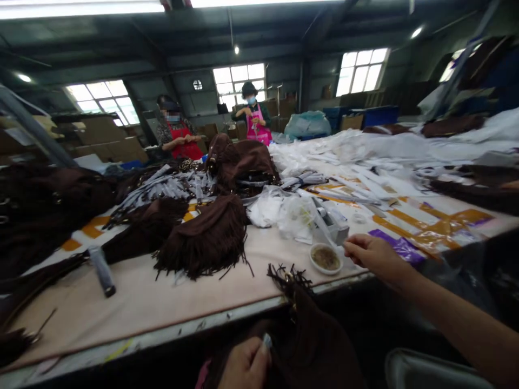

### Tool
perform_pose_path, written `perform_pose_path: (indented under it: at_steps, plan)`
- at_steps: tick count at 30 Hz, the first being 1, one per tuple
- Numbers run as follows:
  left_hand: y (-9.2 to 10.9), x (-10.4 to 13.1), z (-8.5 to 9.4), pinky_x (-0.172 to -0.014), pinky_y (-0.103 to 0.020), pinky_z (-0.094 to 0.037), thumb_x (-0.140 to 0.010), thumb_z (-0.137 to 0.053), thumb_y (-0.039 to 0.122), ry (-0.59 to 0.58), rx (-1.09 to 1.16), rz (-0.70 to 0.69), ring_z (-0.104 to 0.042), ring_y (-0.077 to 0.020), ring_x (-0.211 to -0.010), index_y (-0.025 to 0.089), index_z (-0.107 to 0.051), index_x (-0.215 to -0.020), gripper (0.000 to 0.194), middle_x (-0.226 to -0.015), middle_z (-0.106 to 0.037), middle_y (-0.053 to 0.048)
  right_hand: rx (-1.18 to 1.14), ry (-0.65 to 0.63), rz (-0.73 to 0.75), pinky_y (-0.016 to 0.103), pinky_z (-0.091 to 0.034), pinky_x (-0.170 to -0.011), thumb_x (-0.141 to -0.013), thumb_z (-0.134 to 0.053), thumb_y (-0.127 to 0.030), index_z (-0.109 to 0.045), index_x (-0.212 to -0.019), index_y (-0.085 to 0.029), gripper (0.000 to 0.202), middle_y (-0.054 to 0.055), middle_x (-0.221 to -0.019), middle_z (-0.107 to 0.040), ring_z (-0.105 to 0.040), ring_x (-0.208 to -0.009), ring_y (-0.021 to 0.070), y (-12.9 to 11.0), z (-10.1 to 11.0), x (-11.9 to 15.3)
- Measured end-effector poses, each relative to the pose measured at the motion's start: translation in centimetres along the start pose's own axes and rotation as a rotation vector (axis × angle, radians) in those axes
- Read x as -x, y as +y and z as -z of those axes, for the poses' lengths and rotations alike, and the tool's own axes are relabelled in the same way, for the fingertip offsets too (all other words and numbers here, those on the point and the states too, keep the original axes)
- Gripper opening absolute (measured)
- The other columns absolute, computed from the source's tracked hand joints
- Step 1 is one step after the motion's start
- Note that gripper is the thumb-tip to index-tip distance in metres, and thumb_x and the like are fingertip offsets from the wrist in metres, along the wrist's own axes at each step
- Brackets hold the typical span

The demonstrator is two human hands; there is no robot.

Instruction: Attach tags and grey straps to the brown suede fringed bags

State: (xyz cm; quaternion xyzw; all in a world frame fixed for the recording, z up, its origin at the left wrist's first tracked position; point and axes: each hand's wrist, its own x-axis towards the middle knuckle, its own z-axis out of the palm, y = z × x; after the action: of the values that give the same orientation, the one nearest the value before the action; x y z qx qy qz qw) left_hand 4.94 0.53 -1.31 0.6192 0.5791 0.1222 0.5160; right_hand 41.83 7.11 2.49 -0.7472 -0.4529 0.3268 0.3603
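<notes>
Pinching a small pale piece (266, 340), the left hand (243, 364) meets a dark-brown, fringed, soft-looking bag (320, 337) beside it; the right hand (375, 256) presses fingertips together, perhaps holding something, near a round white dish (325, 258); work seems underway, remainder unclear.

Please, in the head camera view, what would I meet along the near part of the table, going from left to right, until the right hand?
Dark brown piece at the left edge → narrow grey piece with a dark end → dark brown fringed bag → small white bowl → right hand.
</notes>
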Motion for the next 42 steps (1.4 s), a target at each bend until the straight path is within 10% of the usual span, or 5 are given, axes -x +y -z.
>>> perform_pose_path:
  at_steps: [6,12,25,32,42]
  plan:
    - [0.5,1.3,-0.4,-0.059,-0.027,-0.028,-0.096,-0.039,0.037,0.060,-0.058,-0.132,-0.040,-0.0140,-0.065,0.020,-0.044,-0.065,0.035,-0.066,-0.046,0.002,-0.293,-0.638,-0.044,0.020,-0.034,-0.047,-0.076,-0.064,-0.039,-0.063,-0.073,-0.018,0.022,-0.002,-0.059,-0.061,-0.048,-0.048,0.0089,-3.8,-10.3,11.2]
    - [-0.9,2.0,-0.3,-0.062,-0.029,-0.034,-0.100,-0.038,0.030,0.129,-0.248,-0.281,-0.055,-0.0168,-0.067,0.020,-0.059,-0.076,0.033,-0.074,-0.065,-0.005,-0.161,-0.655,-0.192,0.018,-0.027,-0.040,-0.081,-0.062,-0.031,-0.061,-0.067,-0.017,0.020,-0.003,-0.055,-0.058,-0.042,-0.041,0.0061,-4.1,-17.0,14.2]
    - [-2.4,2.4,0.1,-0.056,-0.037,-0.045,-0.085,-0.040,0.006,0.106,-0.760,-0.361,-0.070,-0.0333,-0.070,0.012,-0.064,-0.094,0.026,-0.082,-0.073,-0.017,-0.078,-0.566,-0.305,0.018,-0.025,-0.035,-0.082,-0.062,-0.026,-0.053,-0.062,-0.020,0.023,-0.005,-0.046,-0.054,-0.041,-0.035,0.0061,-4.3,-19.6,14.6]
    - [-3.8,2.5,0.0,-0.063,-0.040,-0.055,-0.083,-0.041,0.003,0.163,-0.812,-0.400,-0.072,-0.0335,-0.076,0.008,-0.037,-0.146,0.063,-0.094,-0.074,-0.019,-0.044,-0.550,-0.333,0.018,-0.023,-0.034,-0.079,-0.057,-0.018,-0.051,-0.057,-0.020,0.023,-0.006,-0.043,-0.051,-0.038,-0.033,0.0055,-5.5,-20.4,14.6]
    - [-2.4,2.6,0.6,-0.059,-0.033,-0.040,-0.095,-0.037,0.019,0.181,-0.512,-0.253,-0.067,-0.0266,-0.070,0.016,-0.062,-0.087,0.026,-0.080,-0.072,-0.014,-0.131,-0.644,-0.284,0.016,-0.027,-0.035,-0.079,-0.058,-0.021,-0.060,-0.065,-0.017,0.014,-0.002,-0.054,-0.062,-0.045,-0.039,0.0056,-4.2,-19.5,14.8]
